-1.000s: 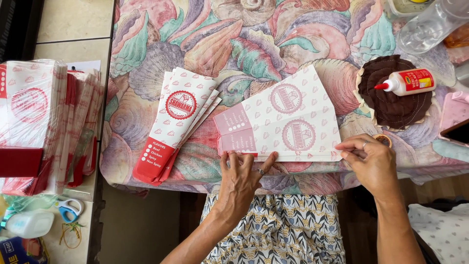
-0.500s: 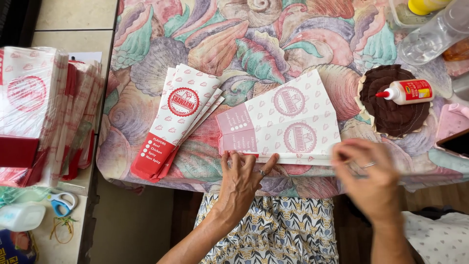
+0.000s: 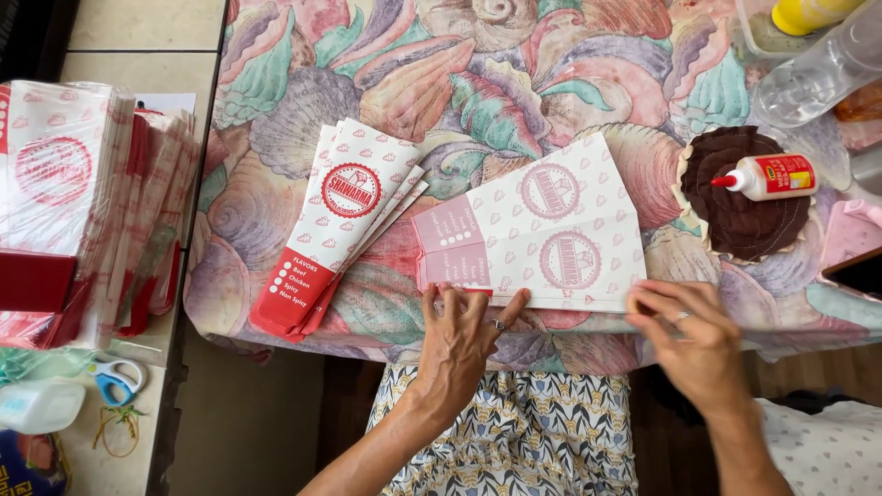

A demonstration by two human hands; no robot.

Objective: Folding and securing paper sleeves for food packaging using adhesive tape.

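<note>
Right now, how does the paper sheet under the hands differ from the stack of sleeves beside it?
The flat sheet lies wide, unfolded and faint side up; the stack of sleeves is narrow, folded and boldly printed, with solid red ends. The left hand and right hand press the flat sheet's near edge; the stack of sleeves lies untouched. Both are red-and-white paper.

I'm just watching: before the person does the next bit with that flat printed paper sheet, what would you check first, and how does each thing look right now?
1. Flat white paper sheet with pink round prints lies flat on the shell-patterned tablecloth: ok.
2. Left hand presses the sheet's near edge: ok.
3. Right hand on the sheet's near right corner: ok; what its fingers do there: cannot tell.
4. Small white glue bottle with red nozzle within reach on the dark brown round mat: ok. Capped or open: cannot tell.
5. Stack of finished red-and-white paper sleeves apart from the sheet: not ok, it touches the sheet's left end.
</note>
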